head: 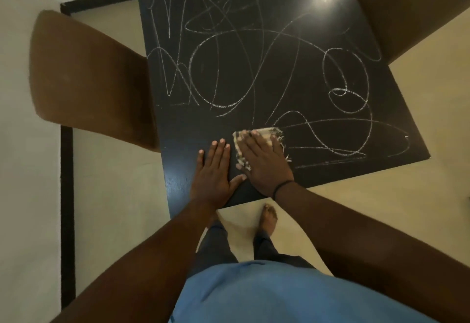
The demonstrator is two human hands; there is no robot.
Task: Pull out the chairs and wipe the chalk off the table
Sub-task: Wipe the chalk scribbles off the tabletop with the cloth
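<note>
Pressing a frayed cloth (256,144) flat under my right hand (264,167), fingers straight, I work the near edge of the black desk (292,68). My left hand (213,172) lies flat and spread on the bare wood just beside it, thumb touching the right hand. White chalk scribbles (254,50) cover most of the desk beyond the cloth. One brown chair (84,78) stands at the left side, another chair (412,4) at the far right corner.

It looks like a dining corner in a home: a dark surface (267,68) with brown chairs (86,78) on two sides, beige floor (114,195), and bare feet (267,218).
</note>
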